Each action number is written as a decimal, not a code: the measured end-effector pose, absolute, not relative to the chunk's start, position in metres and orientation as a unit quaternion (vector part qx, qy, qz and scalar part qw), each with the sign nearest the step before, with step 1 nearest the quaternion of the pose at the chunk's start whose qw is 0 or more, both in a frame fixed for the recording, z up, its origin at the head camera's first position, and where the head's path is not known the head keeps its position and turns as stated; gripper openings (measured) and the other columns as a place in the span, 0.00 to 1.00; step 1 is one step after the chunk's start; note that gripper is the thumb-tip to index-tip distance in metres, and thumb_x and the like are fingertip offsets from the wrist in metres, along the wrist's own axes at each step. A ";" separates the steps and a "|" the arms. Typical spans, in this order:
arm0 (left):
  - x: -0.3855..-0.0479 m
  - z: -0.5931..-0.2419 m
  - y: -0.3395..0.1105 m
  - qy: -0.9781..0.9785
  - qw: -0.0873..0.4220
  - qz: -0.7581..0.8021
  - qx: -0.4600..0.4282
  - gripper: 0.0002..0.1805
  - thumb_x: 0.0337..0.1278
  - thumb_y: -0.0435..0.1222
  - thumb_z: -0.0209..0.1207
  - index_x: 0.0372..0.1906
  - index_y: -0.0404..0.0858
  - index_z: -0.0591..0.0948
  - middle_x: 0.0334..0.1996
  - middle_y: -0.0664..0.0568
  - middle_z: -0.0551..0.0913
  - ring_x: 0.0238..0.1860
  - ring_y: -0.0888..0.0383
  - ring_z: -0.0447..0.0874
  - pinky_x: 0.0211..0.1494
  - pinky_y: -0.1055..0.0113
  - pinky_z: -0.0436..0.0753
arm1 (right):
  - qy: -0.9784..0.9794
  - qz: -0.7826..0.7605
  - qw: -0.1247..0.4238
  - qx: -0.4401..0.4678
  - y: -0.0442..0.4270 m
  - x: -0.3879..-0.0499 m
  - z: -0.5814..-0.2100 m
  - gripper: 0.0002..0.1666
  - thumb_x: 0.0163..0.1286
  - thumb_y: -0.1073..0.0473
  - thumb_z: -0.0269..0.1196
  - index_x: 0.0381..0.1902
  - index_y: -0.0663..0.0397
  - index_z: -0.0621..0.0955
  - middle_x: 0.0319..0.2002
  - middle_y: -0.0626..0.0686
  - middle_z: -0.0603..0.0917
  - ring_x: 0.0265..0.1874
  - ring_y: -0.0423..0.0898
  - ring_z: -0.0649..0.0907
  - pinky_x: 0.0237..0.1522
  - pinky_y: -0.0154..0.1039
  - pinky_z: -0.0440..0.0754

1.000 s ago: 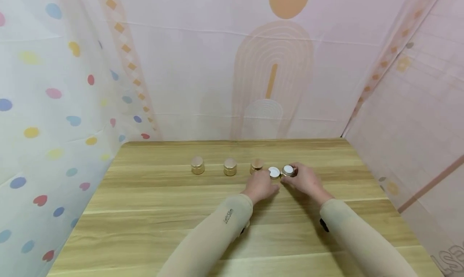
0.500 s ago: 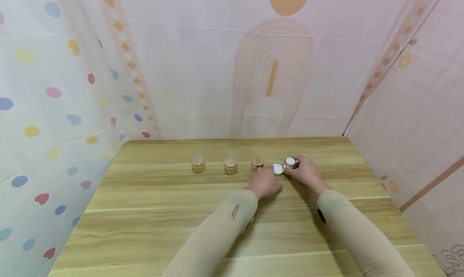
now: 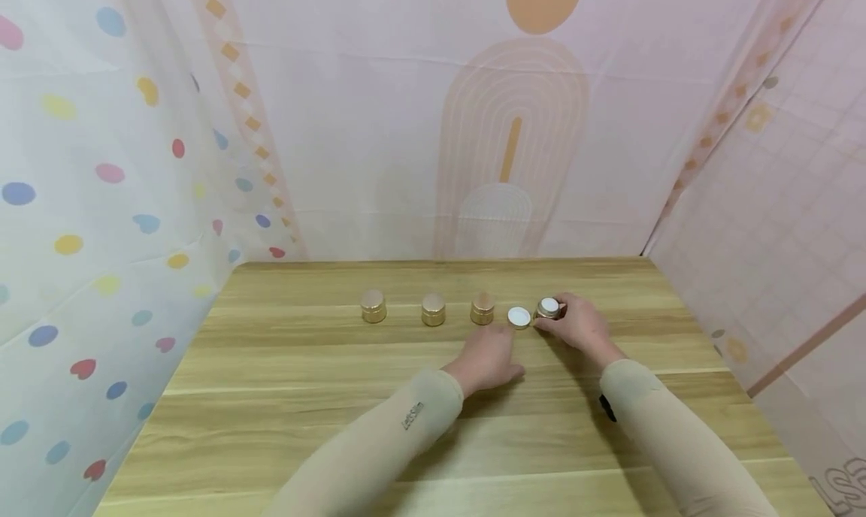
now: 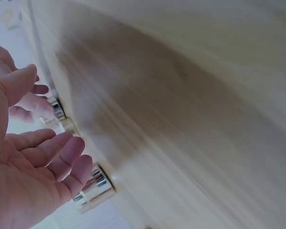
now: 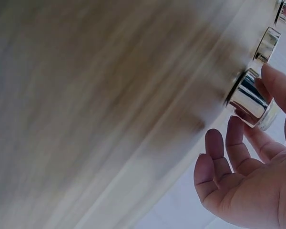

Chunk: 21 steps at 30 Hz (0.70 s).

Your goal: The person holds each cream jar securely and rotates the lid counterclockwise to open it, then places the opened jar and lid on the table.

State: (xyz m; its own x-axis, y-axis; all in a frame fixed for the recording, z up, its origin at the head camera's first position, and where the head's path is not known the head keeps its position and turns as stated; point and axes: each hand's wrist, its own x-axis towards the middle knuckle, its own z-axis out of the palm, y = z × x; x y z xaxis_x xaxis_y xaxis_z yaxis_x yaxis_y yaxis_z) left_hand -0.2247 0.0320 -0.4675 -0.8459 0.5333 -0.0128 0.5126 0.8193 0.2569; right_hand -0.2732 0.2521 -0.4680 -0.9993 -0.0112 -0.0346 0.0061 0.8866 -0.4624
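Note:
My right hand (image 3: 580, 325) pinches a small gold jar (image 3: 548, 307) between thumb and fingers; its top is off and a white surface shows. In the right wrist view the thumb lies against this shiny jar (image 5: 250, 98), while other fingers are loosely bent. A gold lid (image 3: 519, 318) lies upturned just left of the jar, white inside up. My left hand (image 3: 485, 358) hovers in front of the lid and a closed gold jar (image 3: 482, 309). In the left wrist view, the left hand's fingers (image 4: 69, 157) are relaxed and hold nothing.
Two more closed gold jars, a middle one (image 3: 433, 309) and a leftmost one (image 3: 373, 306), stand in the same row. The wooden table (image 3: 304, 397) ends at a patterned cloth backdrop (image 3: 379, 164), with cloth on both sides too.
My left hand has let go of the lid and drawn back toward me, leaving it upturned on the table. The right hand, holding the open jar, has shifted slightly right.

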 end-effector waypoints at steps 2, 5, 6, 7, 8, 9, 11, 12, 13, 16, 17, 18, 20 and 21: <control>-0.216 -0.466 0.018 0.948 0.047 0.124 0.290 0.35 0.66 0.54 0.71 0.67 0.34 0.80 0.61 0.44 0.88 0.65 0.47 0.85 0.72 0.54 0.81 | 0.973 -0.229 0.027 -0.002 0.250 -0.273 -0.467 0.46 0.66 0.35 0.74 0.70 0.58 0.78 0.55 0.63 0.89 0.51 0.58 0.87 0.47 0.53 0.84; -0.201 -0.465 -0.012 0.943 0.055 0.130 0.300 0.38 0.67 0.54 0.69 0.72 0.34 0.77 0.67 0.43 0.84 0.71 0.45 0.80 0.80 0.52 0.74 | 0.974 -0.226 0.022 0.000 0.246 -0.267 -0.465 0.54 0.67 0.34 0.73 0.77 0.62 0.70 0.67 0.67 0.82 0.64 0.66 0.82 0.61 0.64 0.82; -0.197 -0.464 -0.024 0.942 0.058 0.139 0.299 0.38 0.67 0.53 0.69 0.72 0.34 0.77 0.68 0.42 0.84 0.72 0.44 0.80 0.81 0.51 0.73 | 0.973 -0.230 0.015 0.001 0.244 -0.264 -0.463 0.56 0.67 0.34 0.73 0.79 0.63 0.68 0.69 0.68 0.79 0.67 0.68 0.80 0.64 0.66 0.80; -0.193 -0.464 -0.036 0.942 0.059 0.148 0.295 0.38 0.67 0.53 0.70 0.72 0.34 0.77 0.69 0.42 0.83 0.72 0.44 0.79 0.81 0.49 0.72 | 0.973 -0.232 0.005 0.001 0.243 -0.261 -0.461 0.56 0.68 0.35 0.72 0.79 0.64 0.66 0.71 0.69 0.77 0.69 0.69 0.77 0.66 0.68 0.78; -0.189 -0.463 -0.049 0.942 0.057 0.160 0.289 0.38 0.66 0.52 0.70 0.72 0.33 0.77 0.69 0.41 0.83 0.72 0.43 0.80 0.81 0.48 0.73 | 0.972 -0.235 -0.007 -0.002 0.241 -0.258 -0.459 0.56 0.68 0.36 0.72 0.79 0.64 0.66 0.73 0.69 0.76 0.71 0.70 0.76 0.68 0.69 0.76; -0.186 -0.464 -0.062 0.942 0.054 0.171 0.283 0.38 0.66 0.52 0.71 0.72 0.33 0.77 0.68 0.40 0.83 0.71 0.41 0.80 0.80 0.47 0.73 | 0.971 -0.239 -0.019 -0.007 0.240 -0.254 -0.456 0.54 0.69 0.37 0.72 0.79 0.64 0.66 0.73 0.69 0.76 0.71 0.70 0.76 0.68 0.69 0.76; -0.179 -0.463 -0.088 0.943 0.047 0.194 0.266 0.38 0.65 0.50 0.72 0.71 0.32 0.77 0.68 0.38 0.83 0.71 0.38 0.80 0.80 0.43 0.73 | 0.968 -0.249 -0.036 -0.022 0.235 -0.246 -0.451 0.51 0.70 0.39 0.72 0.78 0.66 0.68 0.70 0.68 0.79 0.67 0.69 0.79 0.65 0.67 0.79; -0.175 -0.462 -0.100 0.944 0.044 0.203 0.255 0.37 0.65 0.49 0.72 0.71 0.31 0.77 0.67 0.37 0.83 0.71 0.37 0.80 0.79 0.41 0.72 | 0.966 -0.255 -0.043 -0.031 0.233 -0.242 -0.448 0.50 0.70 0.40 0.73 0.77 0.66 0.69 0.68 0.68 0.80 0.66 0.68 0.81 0.63 0.66 0.80; -0.172 -0.461 -0.111 0.945 0.040 0.212 0.245 0.37 0.64 0.48 0.73 0.70 0.31 0.77 0.67 0.36 0.83 0.70 0.36 0.80 0.79 0.40 0.72 | 0.963 -0.262 -0.048 -0.041 0.230 -0.238 -0.447 0.49 0.70 0.42 0.73 0.75 0.67 0.71 0.67 0.68 0.81 0.64 0.67 0.82 0.62 0.65 0.82; -0.162 -0.460 -0.140 0.950 0.023 0.224 0.216 0.37 0.63 0.46 0.74 0.70 0.29 0.77 0.67 0.34 0.83 0.70 0.34 0.80 0.79 0.38 0.72 | 0.952 -0.298 -0.035 -0.066 0.220 -0.225 -0.444 0.46 0.70 0.45 0.74 0.74 0.67 0.73 0.64 0.67 0.83 0.61 0.66 0.85 0.57 0.62 0.86; -0.158 -0.459 -0.148 0.952 0.019 0.227 0.206 0.37 0.63 0.45 0.74 0.70 0.29 0.77 0.67 0.34 0.83 0.70 0.34 0.80 0.78 0.38 0.73 | 0.949 -0.308 -0.024 -0.071 0.216 -0.221 -0.444 0.45 0.70 0.45 0.74 0.74 0.66 0.73 0.64 0.66 0.84 0.60 0.65 0.85 0.57 0.60 0.87; -0.155 -0.459 -0.154 0.953 0.012 0.228 0.198 0.37 0.63 0.45 0.74 0.70 0.29 0.78 0.67 0.34 0.83 0.69 0.34 0.80 0.77 0.38 0.74 | 0.945 -0.319 -0.013 -0.074 0.211 -0.218 -0.445 0.45 0.70 0.45 0.74 0.74 0.66 0.73 0.64 0.66 0.84 0.60 0.64 0.85 0.57 0.59 0.87; -0.151 -0.459 -0.165 0.956 0.007 0.232 0.178 0.37 0.63 0.45 0.74 0.70 0.29 0.78 0.68 0.34 0.82 0.70 0.34 0.80 0.76 0.39 0.75 | 0.938 -0.337 0.012 -0.081 0.203 -0.213 -0.447 0.44 0.71 0.46 0.74 0.74 0.64 0.73 0.65 0.65 0.83 0.60 0.62 0.85 0.56 0.57 0.88; -0.150 -0.459 -0.169 0.957 0.006 0.234 0.171 0.37 0.64 0.45 0.74 0.70 0.30 0.77 0.68 0.34 0.82 0.70 0.34 0.79 0.76 0.38 0.75 | 0.936 -0.343 0.022 -0.083 0.199 -0.212 -0.449 0.44 0.71 0.46 0.74 0.75 0.64 0.72 0.66 0.64 0.83 0.60 0.61 0.85 0.56 0.56 0.88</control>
